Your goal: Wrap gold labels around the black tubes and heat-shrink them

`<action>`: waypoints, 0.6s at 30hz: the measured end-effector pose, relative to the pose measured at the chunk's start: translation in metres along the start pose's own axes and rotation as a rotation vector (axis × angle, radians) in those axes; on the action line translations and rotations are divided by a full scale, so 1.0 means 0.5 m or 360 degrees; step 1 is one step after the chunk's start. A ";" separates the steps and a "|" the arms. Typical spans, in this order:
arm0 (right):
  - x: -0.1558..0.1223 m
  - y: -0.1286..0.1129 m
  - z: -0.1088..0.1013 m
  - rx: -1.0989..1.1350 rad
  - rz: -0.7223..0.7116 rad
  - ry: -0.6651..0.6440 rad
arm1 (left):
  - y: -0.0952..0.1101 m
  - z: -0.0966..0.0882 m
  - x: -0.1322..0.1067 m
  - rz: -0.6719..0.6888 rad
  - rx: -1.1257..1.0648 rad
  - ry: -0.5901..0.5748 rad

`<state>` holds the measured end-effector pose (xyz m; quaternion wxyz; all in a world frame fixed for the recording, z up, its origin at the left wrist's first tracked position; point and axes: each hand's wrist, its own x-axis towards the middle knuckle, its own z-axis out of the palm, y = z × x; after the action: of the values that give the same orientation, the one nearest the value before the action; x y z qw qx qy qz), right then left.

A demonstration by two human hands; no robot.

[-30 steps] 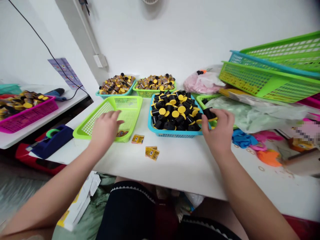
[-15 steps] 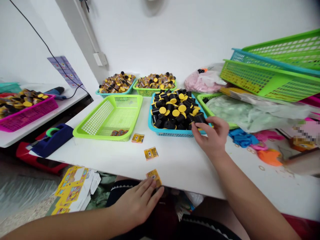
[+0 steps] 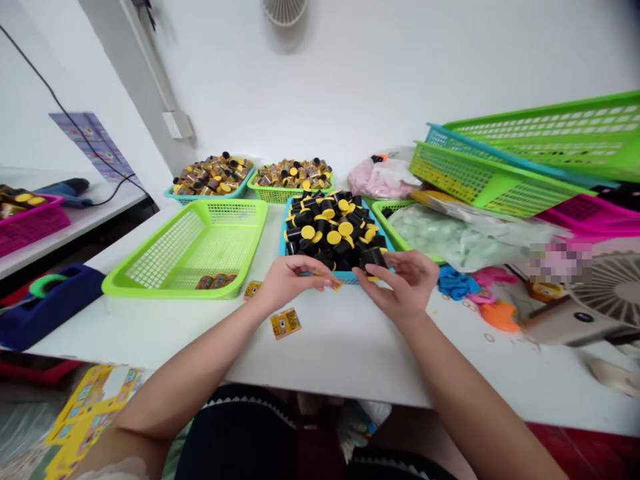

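My left hand [image 3: 289, 282] pinches a small yellow sticker [image 3: 334, 283] just in front of the blue basket [image 3: 281, 246] of black tubes with yellow caps. My right hand [image 3: 404, 284] is curled around a black tube [image 3: 373, 259] at the basket's near edge, close to the left hand. Two more yellow stickers lie on the white table [image 3: 350, 347]: one [image 3: 285, 323] below my left hand, another [image 3: 253, 289] by the green basket [image 3: 150, 283]. That green basket holds a few wrapped tubes [image 3: 216, 281] at its near side.
Two baskets of wrapped tubes [image 3: 210, 179] [image 3: 293, 175] stand at the back. Stacked green, blue and pink baskets [image 3: 505, 173], plastic bags [image 3: 450, 233] and a small fan [image 3: 607, 293] fill the right. A blue tape dispenser [image 3: 45, 303] and a pink basket [image 3: 30, 223] are at left.
My left hand rose from the table's near edge with a sticker and met my right hand at the blue basket. My right hand took hold of a black tube. The view shifted right.
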<state>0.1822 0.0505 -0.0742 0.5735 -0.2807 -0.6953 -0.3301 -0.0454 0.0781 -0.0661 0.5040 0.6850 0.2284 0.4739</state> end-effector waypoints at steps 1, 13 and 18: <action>0.000 -0.004 0.000 0.0002 0.0012 -0.0038 | -0.010 0.000 -0.003 -0.0068 -0.0025 0.0012; 0.011 -0.029 -0.005 0.1132 0.1371 -0.0422 | -0.049 -0.018 -0.052 0.0231 0.0673 -0.0429; 0.024 -0.035 -0.001 0.1171 0.1584 -0.0645 | -0.042 -0.015 -0.054 0.0435 0.0836 -0.0392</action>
<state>0.1669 0.0392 -0.0648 0.5739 -0.4111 -0.6443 0.2941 -0.0604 0.0684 -0.0964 0.2655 0.8683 0.1859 0.3755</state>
